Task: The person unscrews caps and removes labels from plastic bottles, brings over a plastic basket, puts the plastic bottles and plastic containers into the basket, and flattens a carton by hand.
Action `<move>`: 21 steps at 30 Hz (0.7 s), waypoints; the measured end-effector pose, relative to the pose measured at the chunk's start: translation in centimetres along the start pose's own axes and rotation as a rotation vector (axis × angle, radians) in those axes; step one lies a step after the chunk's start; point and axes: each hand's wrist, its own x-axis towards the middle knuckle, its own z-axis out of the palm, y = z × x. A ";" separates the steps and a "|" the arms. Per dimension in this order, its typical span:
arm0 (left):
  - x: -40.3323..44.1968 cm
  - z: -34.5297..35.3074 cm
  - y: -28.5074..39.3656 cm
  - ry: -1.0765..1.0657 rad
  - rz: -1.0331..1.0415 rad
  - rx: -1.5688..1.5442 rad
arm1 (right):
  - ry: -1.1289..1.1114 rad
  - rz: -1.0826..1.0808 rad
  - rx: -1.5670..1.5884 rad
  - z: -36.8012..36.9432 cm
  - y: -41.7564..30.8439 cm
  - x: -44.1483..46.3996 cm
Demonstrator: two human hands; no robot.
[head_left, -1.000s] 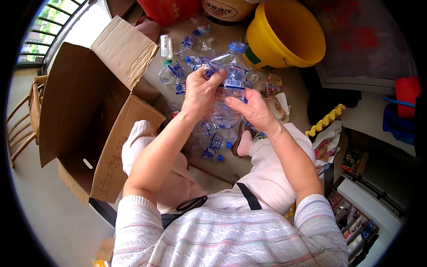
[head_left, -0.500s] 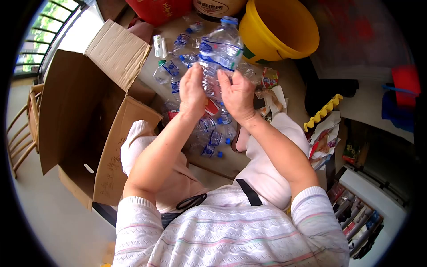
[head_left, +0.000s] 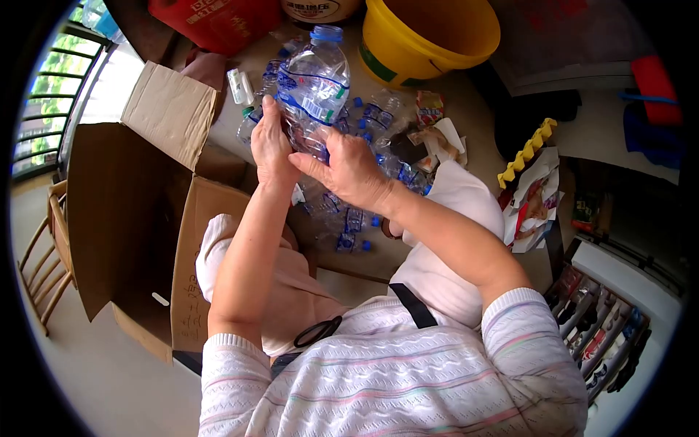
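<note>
A large clear plastic bottle [head_left: 317, 80] with a blue cap and blue-banded label tilts away from me, cap end up. My left hand [head_left: 274, 149] is pressed along its left side, fingers pointing up. My right hand [head_left: 351, 166] grips the lower right of the bottle, the thumb reaching across towards my left wrist. Both hands are closed about the bottle, whose bottom end is partly hidden by them. Around and beneath my hands lie several small crumpled bottles [head_left: 352, 220] with blue caps and labels.
To the left stands an open cardboard box [head_left: 207, 247] with raised flaps. A yellow bucket [head_left: 408, 54] and a red container [head_left: 218, 22] are at the back. Papers and wrappers [head_left: 443, 142] lie right of the bottles. A wooden chair [head_left: 58, 247] is at far left.
The large bottle and both hands have moved left in the view. My right hand has shifted lower and closer to my left. The camera view has also shifted.
</note>
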 end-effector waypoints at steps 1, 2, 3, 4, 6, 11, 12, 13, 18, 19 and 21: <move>-0.5 0.6 0.6 -0.005 -0.003 0.021 | 0.004 -0.015 0.052 -0.3 0.4 0.2; -0.5 0.8 0.9 -0.007 -0.042 0.052 | -0.010 0.000 0.065 -0.6 0.6 0.3; -0.5 0.9 1.2 -0.007 -0.081 0.083 | -0.026 0.013 0.078 -1.1 0.8 0.4; -0.3 0.8 1.4 -0.008 -0.119 0.115 | -0.041 0.026 0.092 -1.4 0.9 0.4; 0.1 0.6 1.8 -0.089 -0.147 0.127 | -0.109 0.100 0.239 -2.0 0.9 0.3; -0.1 0.7 2.1 -0.305 -0.142 0.176 | -0.458 0.389 0.516 -4.0 1.4 0.1; 0.1 0.5 2.0 -0.327 -0.128 0.228 | -0.513 0.401 0.489 -4.9 1.6 0.4; 0.0 0.8 1.9 -0.321 -0.131 0.216 | -0.567 0.413 0.462 -6.1 1.8 0.7; -0.6 1.1 1.9 -0.419 -0.242 0.388 | -0.035 0.550 0.493 -11.3 4.9 2.4; -1.2 1.7 1.8 -0.469 -0.346 0.328 | 0.040 0.484 0.499 -11.6 5.3 2.7; -2.0 2.7 0.9 -0.507 -0.393 0.354 | 0.100 0.381 0.562 -10.7 5.6 3.0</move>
